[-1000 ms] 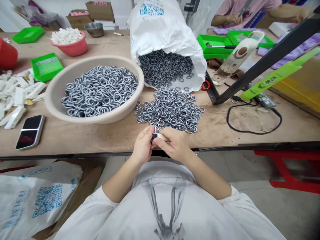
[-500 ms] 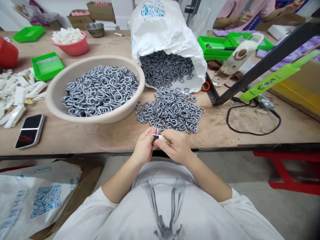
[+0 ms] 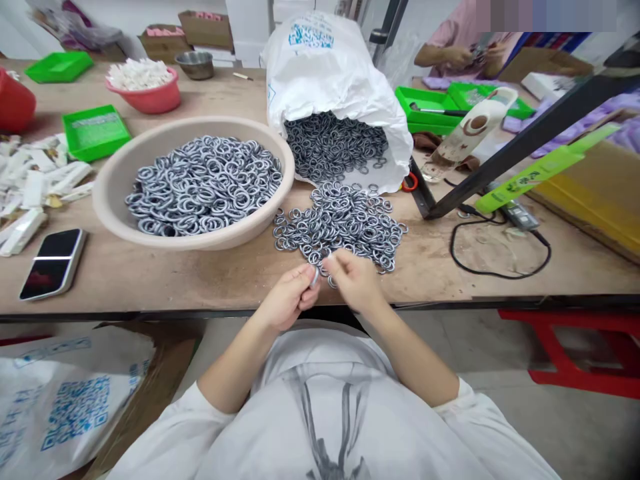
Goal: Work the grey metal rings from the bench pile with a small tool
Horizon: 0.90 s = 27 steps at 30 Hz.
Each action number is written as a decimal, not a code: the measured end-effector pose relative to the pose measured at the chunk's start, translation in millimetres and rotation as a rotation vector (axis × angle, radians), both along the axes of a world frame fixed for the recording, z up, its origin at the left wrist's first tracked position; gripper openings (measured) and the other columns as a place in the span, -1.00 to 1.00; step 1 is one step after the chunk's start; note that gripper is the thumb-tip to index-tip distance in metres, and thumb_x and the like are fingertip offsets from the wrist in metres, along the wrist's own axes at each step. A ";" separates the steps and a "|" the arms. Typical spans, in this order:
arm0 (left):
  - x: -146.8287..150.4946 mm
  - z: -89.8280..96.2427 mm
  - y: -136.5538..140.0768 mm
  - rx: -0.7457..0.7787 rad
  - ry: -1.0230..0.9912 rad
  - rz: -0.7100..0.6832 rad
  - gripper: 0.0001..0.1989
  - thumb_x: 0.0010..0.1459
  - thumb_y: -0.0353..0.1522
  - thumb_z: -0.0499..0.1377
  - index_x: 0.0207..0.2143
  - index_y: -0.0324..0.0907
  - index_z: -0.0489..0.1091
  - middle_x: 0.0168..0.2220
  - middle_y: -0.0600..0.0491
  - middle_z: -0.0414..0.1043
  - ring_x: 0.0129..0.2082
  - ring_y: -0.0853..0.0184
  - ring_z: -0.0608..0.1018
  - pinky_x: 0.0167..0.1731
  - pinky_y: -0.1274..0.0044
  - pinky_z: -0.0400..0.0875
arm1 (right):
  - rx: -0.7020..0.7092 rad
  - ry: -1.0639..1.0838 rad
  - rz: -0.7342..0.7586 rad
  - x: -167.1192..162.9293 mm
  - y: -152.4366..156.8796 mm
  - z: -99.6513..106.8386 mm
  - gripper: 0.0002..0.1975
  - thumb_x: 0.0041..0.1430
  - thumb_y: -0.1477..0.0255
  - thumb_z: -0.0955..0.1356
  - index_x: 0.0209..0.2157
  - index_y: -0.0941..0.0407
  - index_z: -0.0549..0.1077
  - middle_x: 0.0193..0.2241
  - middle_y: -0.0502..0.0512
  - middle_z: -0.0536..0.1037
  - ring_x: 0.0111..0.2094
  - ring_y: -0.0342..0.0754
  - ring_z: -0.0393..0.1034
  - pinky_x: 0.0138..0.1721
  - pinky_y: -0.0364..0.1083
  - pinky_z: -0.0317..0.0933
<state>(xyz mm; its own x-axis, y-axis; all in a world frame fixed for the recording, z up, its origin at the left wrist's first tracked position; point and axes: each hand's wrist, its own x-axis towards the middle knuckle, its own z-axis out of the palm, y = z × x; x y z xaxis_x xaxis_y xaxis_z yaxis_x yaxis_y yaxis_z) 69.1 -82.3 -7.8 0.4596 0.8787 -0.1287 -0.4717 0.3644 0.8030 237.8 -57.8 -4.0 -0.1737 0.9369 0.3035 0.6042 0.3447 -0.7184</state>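
My left hand is closed, with a grey ring pinched between thumb and fingers above the table's front edge. Just to its right, my right hand is curled, its thumb and finger pressed together close to the ring pile; what they hold, if anything, I cannot make out. Beyond both hands lies a loose heap of grey rings. It spreads out from the mouth of a white sack lying on its side, with more rings inside. A wide beige basin full of the same rings stands left of the heap.
A phone and white plastic pieces lie at left, near a green tray and a red bowl. At right are a slanted black metal bar, a bottle and a cable. A co-worker sits across the table.
My hands have moved slightly apart. The white piece with a dark end, earlier between them in my right fingers, no longer shows. A ring now shows in my left fingers.
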 end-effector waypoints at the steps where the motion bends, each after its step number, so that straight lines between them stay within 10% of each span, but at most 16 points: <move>1: -1.8 -0.3 -1.7 0.010 -0.012 -0.058 -0.50 0.10 -0.04 0.31 -0.47 -0.22 0.18 -0.65 0.22 0.05 -0.69 0.58 0.04 -0.68 0.69 -0.08 | 0.004 0.012 -0.087 4.3 8.8 2.2 -0.52 0.35 0.08 0.21 -0.53 0.12 0.25 -0.63 -0.06 0.26 -0.54 -0.16 0.13 -0.43 -0.15 -0.08; 8: -14.8 -0.8 3.3 0.019 0.025 0.128 -0.63 0.17 -0.14 0.29 -0.39 -0.28 0.33 -0.57 0.13 0.25 -0.66 0.58 0.21 -0.63 0.69 0.03 | 0.046 -0.460 -0.168 -11.2 66.3 32.0 -0.71 0.27 0.15 0.34 -0.11 0.04 0.51 -0.29 0.06 0.59 -0.30 0.01 0.42 -0.35 -0.12 0.00; 14: -23.2 -1.0 6.7 -0.039 -0.004 0.207 -0.67 0.04 -0.28 0.35 -0.17 -0.25 0.44 -0.45 0.08 0.41 -0.63 0.54 0.32 -0.65 0.68 0.10 | 0.041 -0.700 -0.144 -32.0 96.6 35.0 -0.80 0.30 0.36 0.28 -0.22 0.11 0.53 -0.27 0.18 0.59 -0.28 0.06 0.44 -0.34 -0.08 0.04; 18: -21.1 2.7 10.0 -0.061 -0.053 0.275 -0.66 -0.08 -0.23 0.38 -0.36 -0.25 0.39 -0.41 0.04 0.42 -0.61 0.51 0.32 -0.70 0.67 0.07 | -0.010 -0.300 -0.095 -21.8 83.6 37.6 -0.85 0.26 0.40 0.30 -0.27 0.14 0.48 -0.40 0.11 0.49 -0.39 -0.06 0.32 -0.37 -0.11 0.04; 23: 1.5 -1.5 15.7 0.122 0.057 0.531 -0.64 0.04 -0.11 0.36 -0.31 -0.19 0.40 -0.49 0.14 0.29 -0.62 0.53 0.24 -0.68 0.67 0.04 | -0.559 0.643 0.339 -14.5 25.7 31.3 -0.61 0.11 0.09 0.41 -0.34 0.12 0.31 -0.60 -0.15 0.11 -0.65 -0.26 -0.14 -0.63 -0.20 -0.21; 27: 22.8 -10.6 12.5 0.337 0.195 0.541 -0.62 0.13 -0.07 0.30 -0.17 -0.16 0.51 -0.40 0.03 0.41 -0.42 0.39 0.43 -0.47 0.60 0.30 | -0.690 0.891 0.310 -22.7 -7.1 16.8 -0.50 -0.02 0.04 0.50 -0.32 0.11 0.28 -0.63 -0.22 0.02 -0.67 -0.29 -0.22 -0.68 -0.23 -0.30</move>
<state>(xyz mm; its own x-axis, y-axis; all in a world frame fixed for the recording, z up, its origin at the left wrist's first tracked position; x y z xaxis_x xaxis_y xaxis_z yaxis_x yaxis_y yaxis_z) 91.9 -69.8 -18.5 -0.0613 0.9856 0.1576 -0.3516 -0.1691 0.9208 215.1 -64.8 12.8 -0.4065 0.9053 -0.1237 -0.2498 -0.2403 -0.9380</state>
